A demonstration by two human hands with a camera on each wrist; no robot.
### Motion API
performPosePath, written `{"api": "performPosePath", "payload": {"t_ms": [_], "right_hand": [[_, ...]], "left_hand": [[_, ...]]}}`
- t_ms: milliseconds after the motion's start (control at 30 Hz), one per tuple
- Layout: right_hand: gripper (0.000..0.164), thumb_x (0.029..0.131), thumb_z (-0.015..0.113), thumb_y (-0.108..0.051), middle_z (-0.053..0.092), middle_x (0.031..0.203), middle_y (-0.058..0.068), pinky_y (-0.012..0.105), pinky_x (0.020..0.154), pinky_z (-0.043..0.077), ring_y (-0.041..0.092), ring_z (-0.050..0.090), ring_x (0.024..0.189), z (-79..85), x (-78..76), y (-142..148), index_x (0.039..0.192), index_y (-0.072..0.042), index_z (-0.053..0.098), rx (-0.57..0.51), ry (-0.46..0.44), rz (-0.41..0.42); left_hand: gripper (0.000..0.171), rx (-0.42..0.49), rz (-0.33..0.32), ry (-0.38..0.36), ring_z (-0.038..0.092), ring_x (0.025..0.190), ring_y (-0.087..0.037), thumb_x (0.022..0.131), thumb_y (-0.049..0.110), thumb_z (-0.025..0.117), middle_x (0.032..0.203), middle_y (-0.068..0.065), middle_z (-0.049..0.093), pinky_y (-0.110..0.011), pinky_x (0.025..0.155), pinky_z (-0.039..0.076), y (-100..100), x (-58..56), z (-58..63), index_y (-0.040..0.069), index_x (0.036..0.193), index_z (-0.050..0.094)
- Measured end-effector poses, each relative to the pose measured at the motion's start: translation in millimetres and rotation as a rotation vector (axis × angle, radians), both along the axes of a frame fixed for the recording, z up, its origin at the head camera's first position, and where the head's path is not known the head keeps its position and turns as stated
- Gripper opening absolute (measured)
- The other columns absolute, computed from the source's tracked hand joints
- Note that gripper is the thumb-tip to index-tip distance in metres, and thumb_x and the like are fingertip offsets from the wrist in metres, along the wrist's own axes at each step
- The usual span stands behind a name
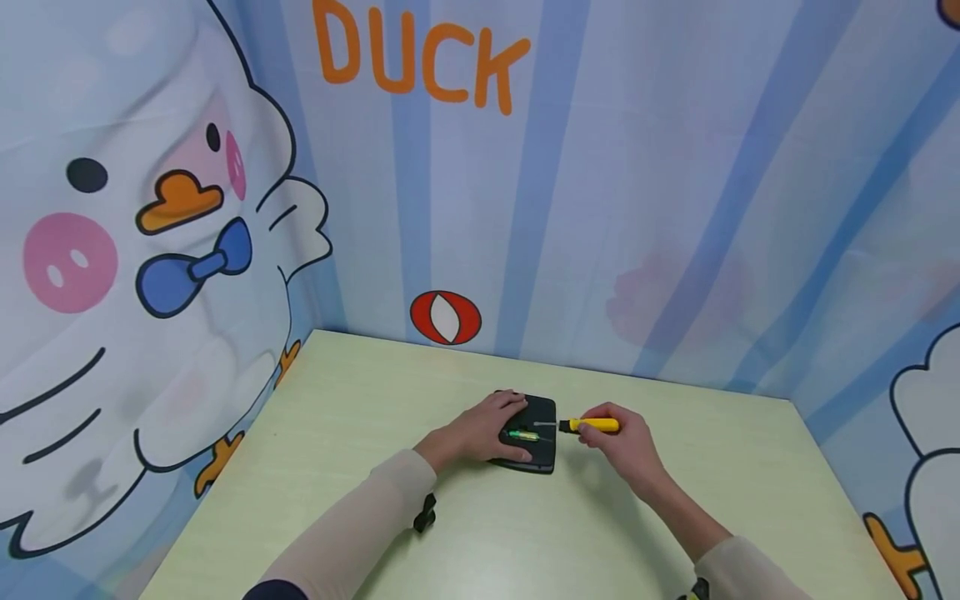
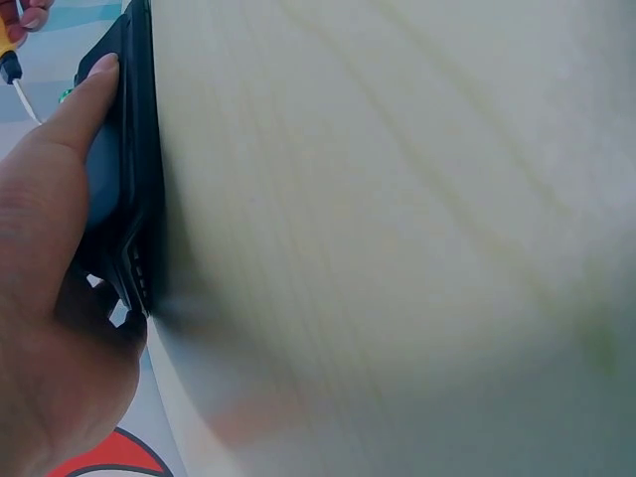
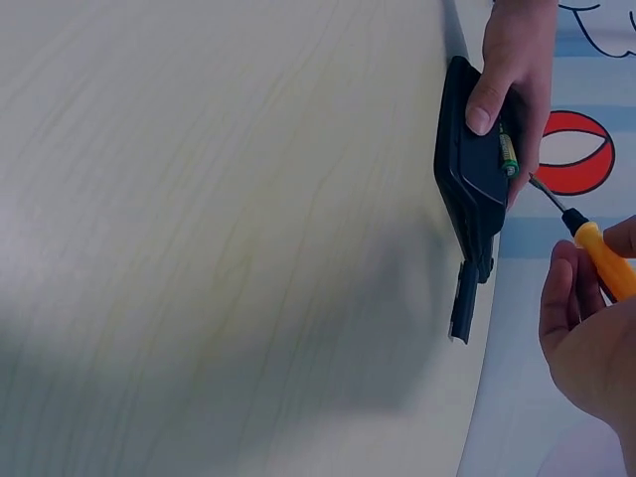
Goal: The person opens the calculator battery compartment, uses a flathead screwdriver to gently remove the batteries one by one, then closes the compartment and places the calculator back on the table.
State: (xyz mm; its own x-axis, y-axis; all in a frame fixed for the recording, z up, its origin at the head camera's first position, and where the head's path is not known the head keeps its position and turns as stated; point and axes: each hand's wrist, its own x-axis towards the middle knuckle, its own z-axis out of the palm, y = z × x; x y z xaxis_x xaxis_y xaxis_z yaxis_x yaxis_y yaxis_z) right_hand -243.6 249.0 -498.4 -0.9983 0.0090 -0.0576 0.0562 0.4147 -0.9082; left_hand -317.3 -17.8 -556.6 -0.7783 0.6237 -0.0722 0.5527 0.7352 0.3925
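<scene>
A flat black device (image 1: 542, 458) with rounded corners lies on the table, its kind unclear. A green battery (image 1: 522, 435) sits in its upper face, also visible in the right wrist view. My left hand (image 1: 480, 427) holds the device from its left side, thumb on the near part and fingers at the far edge. In my right hand (image 1: 630, 446) is a screwdriver (image 1: 597, 425) with a yellow and black handle, pinched between thumb and fingers. Its metal shaft points left over the device, close to the battery. Whether the tip touches anything I cannot tell.
The pale wood-grain table (image 1: 360, 375) ends at the back against a blue striped curtain (image 1: 585, 208) with duck prints. In the right wrist view a thin dark piece (image 3: 463, 303) juts out from the device's end.
</scene>
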Motion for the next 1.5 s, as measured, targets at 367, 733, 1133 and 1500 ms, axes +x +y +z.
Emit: {"api": "performPosePath", "payload": {"t_ms": [367,733,1133,1500], "right_hand": [[0.014,0.095,0.076,-0.009,0.072,0.108,0.013,0.026,0.084,0.053,0.026,0.064,0.097,-4.7,-0.5,1,0.105,-0.002,0.068,0.096,0.016,-0.027],[0.015,0.094,0.079,-0.01,0.069,0.104,0.012,0.029,0.075,0.051,0.025,0.058,0.092,-8.6,1.4,5,0.1,-0.001,0.068,0.139,-0.085,-0.034],[0.014,0.093,0.08,-0.009,0.069,0.098,0.011,0.03,0.074,0.051,0.024,0.059,0.089,-14.4,2.9,4,0.097,-0.001,0.069,0.176,-0.081,-0.016],[0.013,0.092,0.08,-0.005,0.071,0.094,0.009,0.028,0.071,0.052,0.022,0.061,0.084,-19.9,3.3,4,0.101,-0.001,0.073,0.214,-0.118,0.018]], "left_hand": [[0.1,0.002,0.006,-0.002,0.021,0.161,-0.023,0.091,0.071,0.07,0.174,0.001,0.026,-0.045,0.124,0.035,0,0.4,1.0,0.02,0.168,0.033],[0.099,0.007,-0.005,0.001,0.021,0.161,-0.023,0.091,0.071,0.069,0.174,0.0,0.026,-0.046,0.124,0.035,0,-0.7,-1.6,0.019,0.168,0.034],[0.099,0.01,-0.002,-0.005,0.02,0.161,-0.023,0.092,0.071,0.069,0.174,0.0,0.025,-0.047,0.124,0.034,0,0.6,0.8,0.02,0.168,0.033],[0.098,0.007,0.001,-0.001,0.02,0.161,-0.024,0.092,0.071,0.069,0.174,0.0,0.026,-0.048,0.124,0.035,-1,0.9,0.1,0.02,0.168,0.033]]}}
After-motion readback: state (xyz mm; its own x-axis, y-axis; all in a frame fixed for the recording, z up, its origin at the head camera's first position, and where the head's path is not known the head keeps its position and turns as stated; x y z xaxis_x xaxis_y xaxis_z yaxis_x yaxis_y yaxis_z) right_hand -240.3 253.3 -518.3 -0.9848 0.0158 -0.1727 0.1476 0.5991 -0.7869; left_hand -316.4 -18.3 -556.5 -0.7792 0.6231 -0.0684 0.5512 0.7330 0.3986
